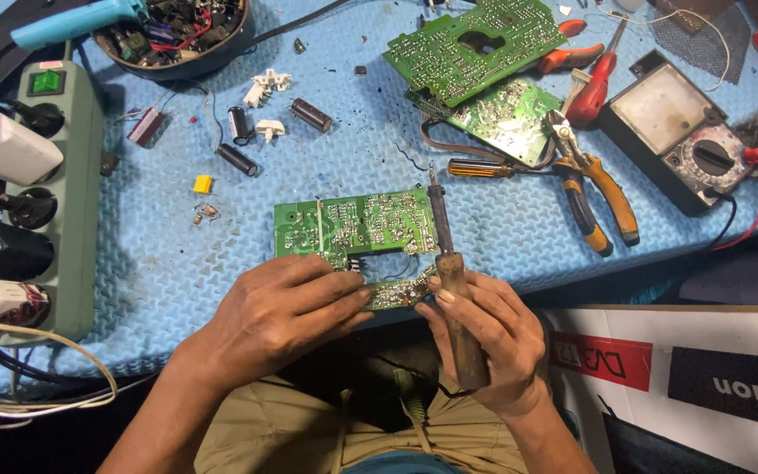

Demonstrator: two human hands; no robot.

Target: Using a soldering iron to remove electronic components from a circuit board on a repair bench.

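Our left hand (pixel 287 303) pinches the green board (pixel 357 230) at the worktop's (pixel 502 233) near edge; our right hand (pixel 484 338) is closed round the soldering iron (pixel 445 263), its tip off the board. Loose capacitors (pixel 239 140) lie apart, so soldering seems unfinished.

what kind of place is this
Most likely an electronics repair bench. A soldering iron is gripped in the right hand, the left hand steadies a green circuit board, and an analog multimeter sits on the blue mat.
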